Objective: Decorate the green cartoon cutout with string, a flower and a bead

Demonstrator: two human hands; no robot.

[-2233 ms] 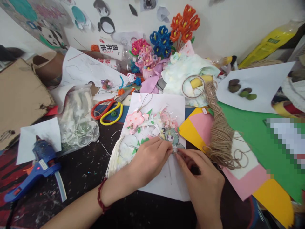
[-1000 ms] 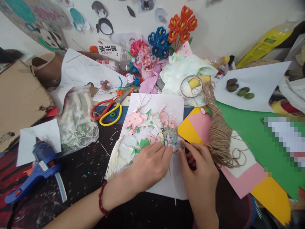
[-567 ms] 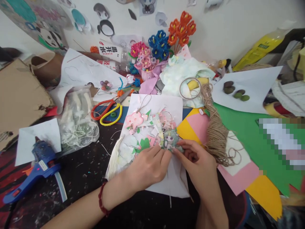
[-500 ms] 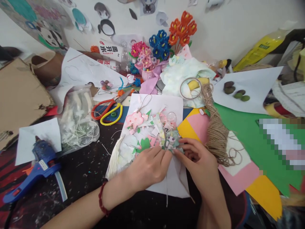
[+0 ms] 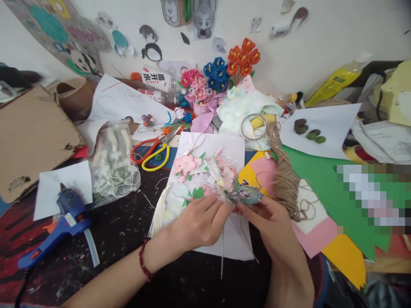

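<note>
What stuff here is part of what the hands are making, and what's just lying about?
Seems part of it:
green figure, held in the right hand, left hand at its edge
white sheet underneath

Probably just lying about, untouched:
glue gun
scissors
twine
yellow bottle
</note>
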